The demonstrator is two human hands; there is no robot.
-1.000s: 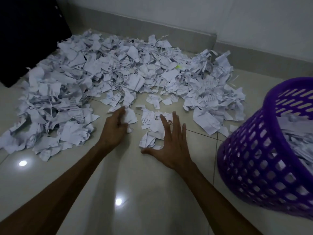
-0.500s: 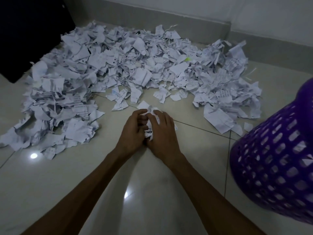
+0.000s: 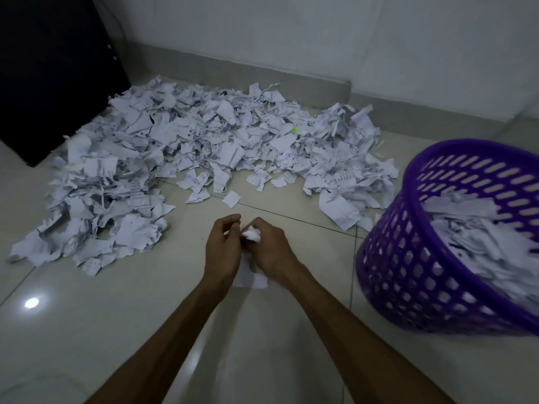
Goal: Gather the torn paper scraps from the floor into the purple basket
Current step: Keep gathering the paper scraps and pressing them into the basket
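My left hand [image 3: 223, 246] and right hand [image 3: 269, 252] squeeze a small bunch of scraps [image 3: 251, 234] above the floor [image 3: 116, 316]. Next I think I carry it right, into the purple basket [image 3: 408, 258].

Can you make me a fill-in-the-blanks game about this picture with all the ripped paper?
1. The basket is the colour ____.
2. Both hands, the left hand and the right hand, hold a bunch of ____ scraps between them.
3. The basket stands on the ____ side of the hands.
4. The big paper pile lies on the ____.

Missing words: purple; paper; right; floor
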